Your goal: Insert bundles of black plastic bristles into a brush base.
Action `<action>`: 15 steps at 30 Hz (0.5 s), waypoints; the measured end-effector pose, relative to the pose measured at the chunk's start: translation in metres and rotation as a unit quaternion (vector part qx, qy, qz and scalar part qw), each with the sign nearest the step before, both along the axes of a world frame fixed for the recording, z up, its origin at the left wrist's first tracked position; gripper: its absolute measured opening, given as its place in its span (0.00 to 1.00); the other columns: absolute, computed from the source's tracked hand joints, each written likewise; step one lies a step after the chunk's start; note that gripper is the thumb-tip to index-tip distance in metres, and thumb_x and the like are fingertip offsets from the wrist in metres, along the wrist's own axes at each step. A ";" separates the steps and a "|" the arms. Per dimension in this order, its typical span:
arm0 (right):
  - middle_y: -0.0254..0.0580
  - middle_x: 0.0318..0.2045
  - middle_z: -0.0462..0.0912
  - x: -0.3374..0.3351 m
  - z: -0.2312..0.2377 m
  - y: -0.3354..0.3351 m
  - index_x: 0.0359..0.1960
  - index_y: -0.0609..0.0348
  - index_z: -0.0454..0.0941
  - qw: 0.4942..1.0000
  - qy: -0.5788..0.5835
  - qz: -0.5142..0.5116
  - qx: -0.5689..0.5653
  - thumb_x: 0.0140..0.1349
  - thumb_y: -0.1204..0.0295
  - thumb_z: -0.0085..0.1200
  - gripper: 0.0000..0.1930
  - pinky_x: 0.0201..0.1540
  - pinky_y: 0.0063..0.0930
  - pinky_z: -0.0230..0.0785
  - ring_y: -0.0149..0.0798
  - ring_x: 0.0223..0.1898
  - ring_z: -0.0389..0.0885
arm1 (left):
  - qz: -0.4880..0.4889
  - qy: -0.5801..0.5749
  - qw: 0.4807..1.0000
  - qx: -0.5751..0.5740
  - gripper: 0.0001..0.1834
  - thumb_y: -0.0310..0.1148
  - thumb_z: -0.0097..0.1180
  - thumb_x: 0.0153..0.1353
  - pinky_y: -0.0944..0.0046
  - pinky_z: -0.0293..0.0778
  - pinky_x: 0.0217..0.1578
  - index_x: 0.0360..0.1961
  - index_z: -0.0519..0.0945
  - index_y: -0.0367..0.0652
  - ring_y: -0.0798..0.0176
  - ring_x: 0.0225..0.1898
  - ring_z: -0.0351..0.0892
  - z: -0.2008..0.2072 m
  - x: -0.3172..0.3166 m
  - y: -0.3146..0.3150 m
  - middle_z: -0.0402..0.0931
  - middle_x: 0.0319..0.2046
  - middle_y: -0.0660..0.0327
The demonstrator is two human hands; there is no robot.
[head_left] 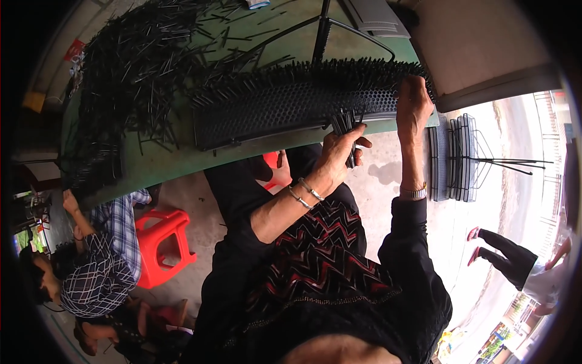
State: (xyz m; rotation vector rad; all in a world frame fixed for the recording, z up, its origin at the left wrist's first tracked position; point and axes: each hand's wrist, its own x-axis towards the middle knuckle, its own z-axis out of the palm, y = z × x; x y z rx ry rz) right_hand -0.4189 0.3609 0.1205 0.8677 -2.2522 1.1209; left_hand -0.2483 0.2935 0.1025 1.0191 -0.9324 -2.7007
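A bundle of thin black sticks [344, 123] stands up out of my left hand [338, 151], whose fingers are closed round it. The hand is in front of the long black perforated panel [254, 112], near its front edge. Many short black sticks [357, 74] bristle from the panel's holes along the far side. My right hand [414, 109] is pinched at the panel's right end, beside the standing sticks. Its fingertips face away, so whatever they hold is hidden. The panel lies on the green table [145, 173], with a black metal stand [321, 39] rising behind it.
A big heap of loose black sticks [142, 67] covers the table's left. Grey sheets [376, 18] lie at the back. Black wire racks [451, 158] are stacked right of the table. A red stool [163, 249] and seated people [97, 279] are at left. Someone stands far right [515, 261].
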 end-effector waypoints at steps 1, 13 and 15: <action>0.43 0.25 0.81 -0.001 -0.005 -0.002 0.37 0.56 0.77 0.999 -0.046 0.006 0.013 0.64 0.70 0.51 0.05 0.29 0.31 0.71 0.37 0.25 0.81 | 0.006 -0.008 1.000 0.009 0.11 0.38 0.59 0.60 0.71 0.65 0.14 0.35 0.78 0.41 0.72 0.16 0.68 0.000 -0.001 0.001 0.80 0.25 0.56; 0.41 0.34 0.76 0.005 0.011 -0.004 0.38 0.45 0.80 0.978 -0.019 0.031 0.208 0.63 0.61 0.52 0.08 0.35 0.37 0.70 0.46 0.33 0.78 | 0.007 -0.010 1.000 -0.008 0.11 0.38 0.60 0.58 0.72 0.63 0.14 0.37 0.79 0.42 0.72 0.15 0.66 0.004 -0.001 0.001 0.78 0.24 0.57; 0.41 0.35 0.77 0.017 0.010 0.000 0.40 0.46 0.80 0.982 -0.051 0.026 0.179 0.62 0.61 0.53 0.09 0.36 0.36 0.70 0.45 0.35 0.79 | 0.007 -0.010 1.000 -0.010 0.11 0.37 0.60 0.58 0.72 0.63 0.14 0.37 0.79 0.42 0.72 0.15 0.66 0.004 -0.001 0.002 0.78 0.24 0.57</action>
